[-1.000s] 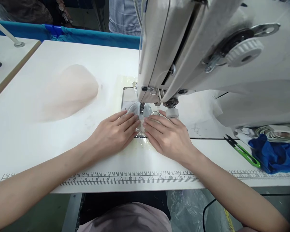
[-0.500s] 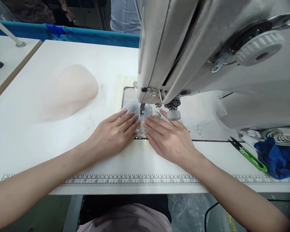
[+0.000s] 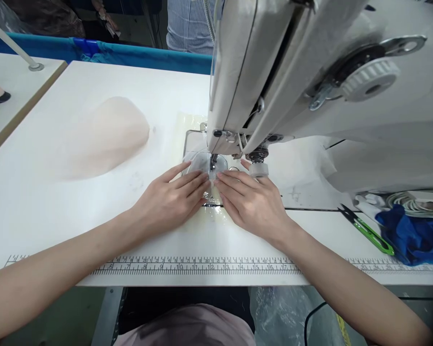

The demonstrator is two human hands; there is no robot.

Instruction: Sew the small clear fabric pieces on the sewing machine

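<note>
My left hand (image 3: 168, 199) and my right hand (image 3: 254, 202) lie flat on the white sewing table (image 3: 57, 216), fingertips almost meeting in front of the needle. Between and under the fingers lies a small sheer, clear piece of fabric (image 3: 202, 163) that runs under the presser foot (image 3: 212, 166) of the white sewing machine (image 3: 310, 81). Both hands press this piece down on the metal needle plate (image 3: 193, 144); neither hand grips it. My right index finger reaches toward a small white roller (image 3: 259, 169) beside the foot.
A stack of pale pink sheer fabric (image 3: 104, 137) lies to the left. Green-handled thread snips (image 3: 368, 229) and a blue cloth (image 3: 414, 235) sit at the right. A printed ruler (image 3: 202, 265) runs along the table's front edge. A person in a striped shirt (image 3: 189, 24) stands behind.
Both hands have edged slightly forward toward the needle, feeding the sheer piece under the foot. The view has shifted a little.
</note>
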